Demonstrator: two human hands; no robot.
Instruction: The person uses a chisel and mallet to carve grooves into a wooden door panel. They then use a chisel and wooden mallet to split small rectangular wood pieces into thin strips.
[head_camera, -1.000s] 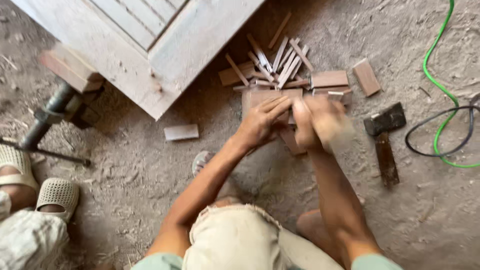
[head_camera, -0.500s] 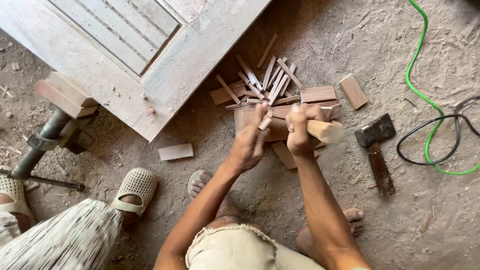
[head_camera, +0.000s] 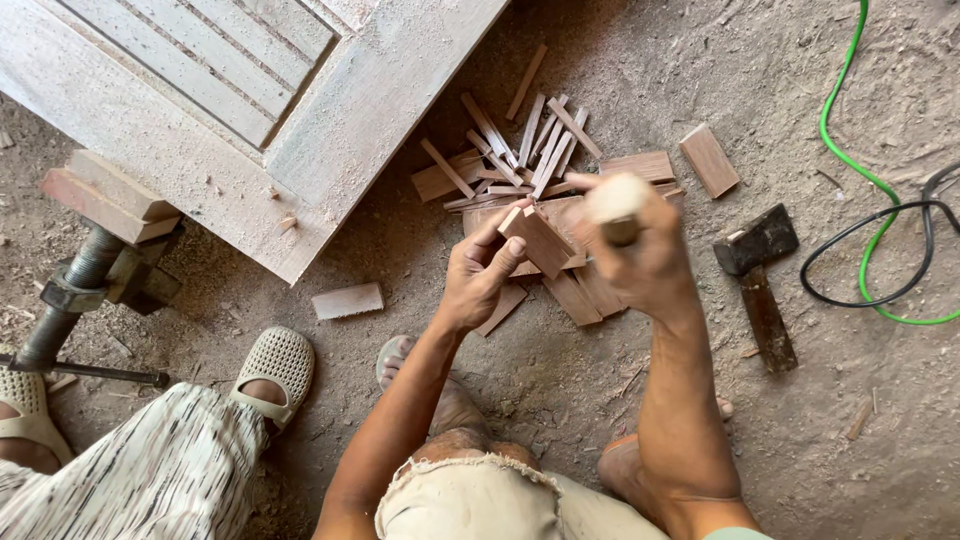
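Note:
My left hand (head_camera: 482, 272) pinches a small reddish wood block (head_camera: 540, 238) between thumb and fingers, held above the ground. My right hand (head_camera: 640, 250) is closed around a tool with a pale rounded wooden handle (head_camera: 615, 200), its working end hidden behind the block and fingers. Both hands hover over a pile of thin wood strips and flat offcuts (head_camera: 530, 150) lying on the dirt floor.
A wooden panelled door (head_camera: 230, 110) lies at upper left on a clamp stand (head_camera: 90, 270). A hatchet (head_camera: 760, 280) lies right of my hands, with green and black cables (head_camera: 880, 220) beyond. Another person's sandalled foot (head_camera: 275, 370) and patterned trouser leg are at lower left. A loose block (head_camera: 347, 300) lies nearby.
My hands rose from the pile; the left now holds the block up, and the right hand has turned the tool so its handle end points toward me. The other person's leg moved right.

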